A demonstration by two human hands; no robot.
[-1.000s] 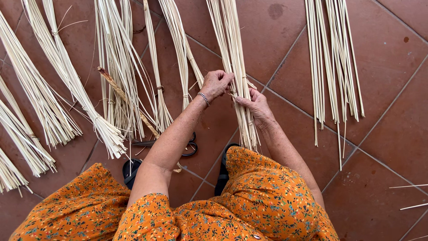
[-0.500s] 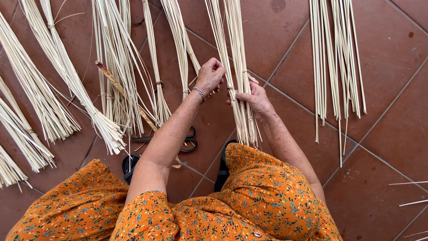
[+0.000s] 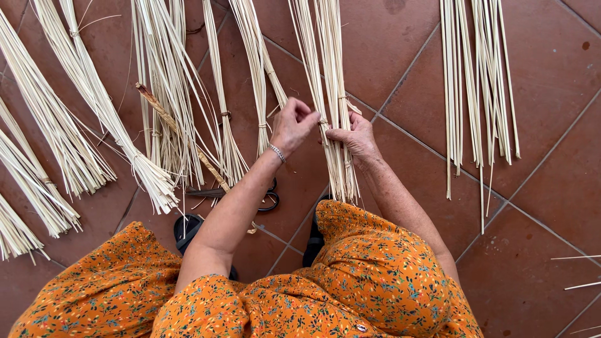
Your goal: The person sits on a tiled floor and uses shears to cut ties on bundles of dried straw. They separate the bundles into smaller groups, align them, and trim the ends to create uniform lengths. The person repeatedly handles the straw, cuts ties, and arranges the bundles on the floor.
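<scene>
- The person in the orange flowered dress is bending over the reddish-brown tiled floor, both bare arms reaching forward to the middle of the frame.
- The left hand, wearing a thin silver bracelet at the wrist, is curling its fingers closed against the left edge of a long bundle of pale straw-coloured reed strips; it looks to be pinching a thin tie there, though the tie is too small to make out.
- The right hand is wrapping around the same bundle from the right, gripping it just above its lower ends.
- That bundle is lying on the floor, running from the top centre of the frame down to just above the person's knee, where its cut ends are fanning out slightly.
- A pair of dark-handled scissors is lying on the floor just left of the left forearm, at the foot of the neighbouring bundles.
- More tied bundles of pale reed strips are spreading out across the upper left and left edge of the frame.
- A looser sheaf of pale reed strips is lying well apart at the upper right.
</scene>
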